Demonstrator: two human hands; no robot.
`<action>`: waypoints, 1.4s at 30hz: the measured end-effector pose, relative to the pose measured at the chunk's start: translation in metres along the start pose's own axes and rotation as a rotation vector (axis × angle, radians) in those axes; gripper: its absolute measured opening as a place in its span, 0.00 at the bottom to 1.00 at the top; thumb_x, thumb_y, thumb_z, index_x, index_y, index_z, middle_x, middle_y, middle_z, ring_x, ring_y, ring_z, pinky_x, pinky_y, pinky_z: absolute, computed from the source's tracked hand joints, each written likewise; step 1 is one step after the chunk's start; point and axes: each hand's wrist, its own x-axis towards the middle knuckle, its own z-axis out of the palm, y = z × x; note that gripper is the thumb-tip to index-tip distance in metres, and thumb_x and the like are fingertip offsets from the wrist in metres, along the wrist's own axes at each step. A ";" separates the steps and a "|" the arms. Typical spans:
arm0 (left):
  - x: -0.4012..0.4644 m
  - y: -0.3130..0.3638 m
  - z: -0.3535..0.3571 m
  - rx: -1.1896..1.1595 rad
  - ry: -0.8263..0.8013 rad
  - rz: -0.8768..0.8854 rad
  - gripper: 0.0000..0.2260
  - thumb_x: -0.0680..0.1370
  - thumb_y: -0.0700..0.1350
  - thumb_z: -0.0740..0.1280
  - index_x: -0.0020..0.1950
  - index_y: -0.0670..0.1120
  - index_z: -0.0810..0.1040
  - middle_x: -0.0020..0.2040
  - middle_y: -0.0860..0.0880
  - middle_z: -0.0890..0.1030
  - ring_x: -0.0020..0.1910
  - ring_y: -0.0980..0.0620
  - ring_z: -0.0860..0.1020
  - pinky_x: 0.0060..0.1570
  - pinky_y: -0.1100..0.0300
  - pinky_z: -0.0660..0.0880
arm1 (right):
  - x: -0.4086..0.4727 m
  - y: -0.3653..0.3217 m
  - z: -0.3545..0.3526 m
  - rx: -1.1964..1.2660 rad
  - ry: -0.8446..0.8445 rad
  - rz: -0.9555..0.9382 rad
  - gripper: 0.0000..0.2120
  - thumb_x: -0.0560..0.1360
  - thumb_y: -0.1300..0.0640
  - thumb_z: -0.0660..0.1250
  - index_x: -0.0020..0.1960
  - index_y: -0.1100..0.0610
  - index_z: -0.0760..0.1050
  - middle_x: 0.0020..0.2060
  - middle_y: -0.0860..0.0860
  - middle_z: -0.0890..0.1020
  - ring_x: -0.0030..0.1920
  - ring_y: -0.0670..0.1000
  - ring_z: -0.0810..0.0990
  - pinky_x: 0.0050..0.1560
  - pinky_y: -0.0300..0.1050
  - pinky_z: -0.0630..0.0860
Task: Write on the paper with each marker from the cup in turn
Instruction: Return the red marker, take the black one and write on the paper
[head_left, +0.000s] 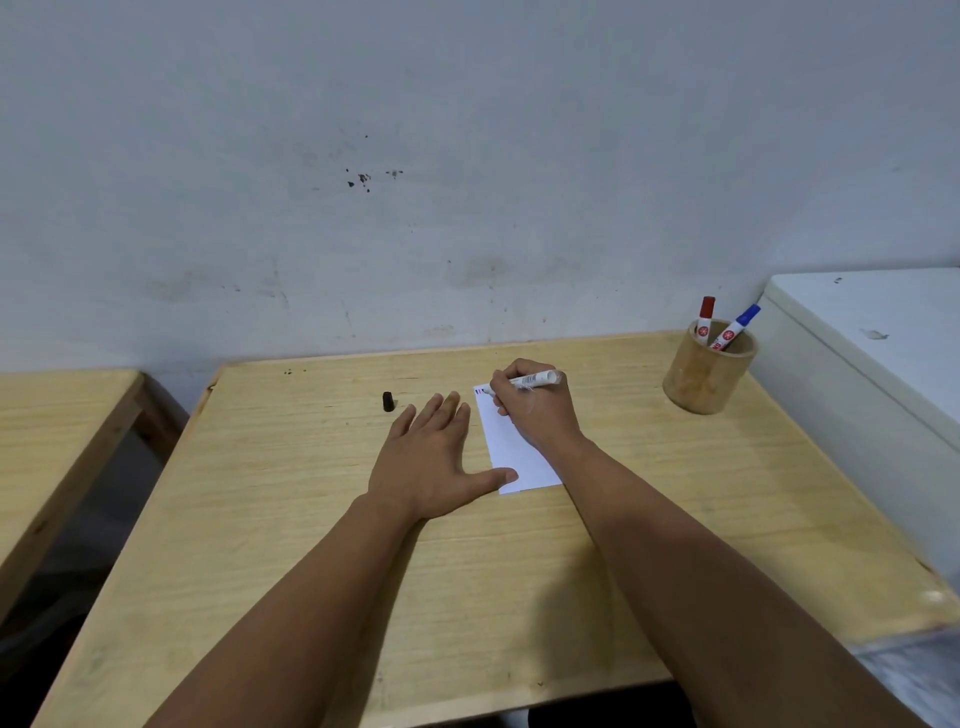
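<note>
Right hand (535, 410) in a tight grip pinching an uncapped marker (535, 379), tip at the paper's (511, 447) top edge, left hand (434, 465) spread flat, thumb pinning the sheet, black cap (388, 401) lying on the desk (311, 519), red marker (705, 319) and blue marker (735, 327) standing in the wooden cup (701, 382).

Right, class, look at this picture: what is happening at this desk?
A person sits at a wooden desk. The right hand holds an uncapped marker with its tip at the top of a sheet of paper, where small red and blue marks already show. The left hand lies flat, its thumb pinning the paper's edge. A black cap stands on the desk to the left. A red marker and a blue marker wait in the wooden cup.
</note>
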 end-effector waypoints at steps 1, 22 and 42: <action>0.000 0.000 0.000 0.002 -0.001 0.001 0.55 0.67 0.84 0.49 0.83 0.48 0.58 0.85 0.51 0.53 0.83 0.55 0.47 0.82 0.47 0.46 | 0.000 -0.001 0.000 0.009 0.009 0.016 0.13 0.75 0.46 0.70 0.38 0.55 0.82 0.33 0.50 0.88 0.32 0.46 0.88 0.39 0.49 0.83; -0.006 -0.007 -0.049 -0.058 0.475 -0.300 0.22 0.81 0.56 0.59 0.72 0.50 0.77 0.72 0.45 0.75 0.70 0.38 0.69 0.63 0.42 0.68 | 0.004 -0.064 -0.087 0.596 0.257 0.217 0.05 0.84 0.57 0.68 0.51 0.54 0.83 0.37 0.53 0.88 0.23 0.45 0.74 0.24 0.38 0.67; 0.021 0.060 -0.128 -1.509 0.243 -0.455 0.06 0.79 0.41 0.74 0.50 0.39 0.86 0.43 0.46 0.87 0.42 0.51 0.84 0.42 0.59 0.81 | -0.062 -0.094 -0.101 0.152 -0.036 -0.073 0.07 0.77 0.65 0.78 0.54 0.60 0.89 0.30 0.35 0.85 0.29 0.34 0.79 0.32 0.24 0.71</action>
